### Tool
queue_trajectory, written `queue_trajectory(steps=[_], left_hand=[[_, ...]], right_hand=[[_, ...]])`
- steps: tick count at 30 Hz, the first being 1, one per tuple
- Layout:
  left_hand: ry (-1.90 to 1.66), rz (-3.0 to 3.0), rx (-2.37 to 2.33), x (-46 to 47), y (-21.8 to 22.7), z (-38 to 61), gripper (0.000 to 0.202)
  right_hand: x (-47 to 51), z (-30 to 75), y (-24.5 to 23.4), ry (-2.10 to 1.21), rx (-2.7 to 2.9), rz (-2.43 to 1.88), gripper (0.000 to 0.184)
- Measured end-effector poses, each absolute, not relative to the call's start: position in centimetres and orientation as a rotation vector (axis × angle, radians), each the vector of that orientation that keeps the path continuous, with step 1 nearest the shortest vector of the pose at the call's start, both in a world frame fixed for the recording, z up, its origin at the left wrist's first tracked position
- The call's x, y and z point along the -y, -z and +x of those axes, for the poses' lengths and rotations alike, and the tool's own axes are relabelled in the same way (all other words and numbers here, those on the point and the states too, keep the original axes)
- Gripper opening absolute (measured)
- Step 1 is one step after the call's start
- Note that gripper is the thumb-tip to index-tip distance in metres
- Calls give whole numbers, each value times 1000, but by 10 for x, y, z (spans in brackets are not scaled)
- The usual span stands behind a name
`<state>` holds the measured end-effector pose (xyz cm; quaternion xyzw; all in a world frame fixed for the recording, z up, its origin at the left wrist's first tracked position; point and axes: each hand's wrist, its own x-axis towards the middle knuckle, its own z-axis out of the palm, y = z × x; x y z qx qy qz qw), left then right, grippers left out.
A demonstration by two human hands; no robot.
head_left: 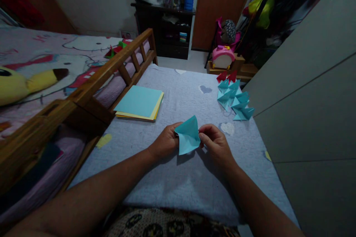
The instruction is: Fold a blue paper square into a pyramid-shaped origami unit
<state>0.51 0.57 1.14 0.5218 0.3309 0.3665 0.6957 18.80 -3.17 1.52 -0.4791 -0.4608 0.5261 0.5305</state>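
Note:
A light-blue sheet of origami paper [188,137], partly folded and creased, is held up over the bed sheet in front of me. My left hand [168,141] grips its left edge, with some fingers hidden behind the paper. At the right edge, the thumb and fingers of my right hand [215,141] pinch the paper. Ahead to the left lies a stack of square coloured paper [139,102], light blue on top with yellow beneath. Several folded blue paper pieces [233,98] stand ahead to the right, with red folded pieces [226,77] behind them.
A wooden bed rail [111,70] runs along the left, with a yellow plush toy [27,83] on the bed beyond. To the right rises a pale cabinet wall [314,92]. A dark shelf unit [164,29] and a pink toy case [223,57] stand at the far end.

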Motion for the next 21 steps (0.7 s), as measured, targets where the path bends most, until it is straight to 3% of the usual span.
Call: queue_trajectory(steps=[21], left_hand=[[-869, 1132, -715, -7, -14, 6, 24]], right_hand=[[32, 186, -13, -1308, 1080, -1068, 25]])
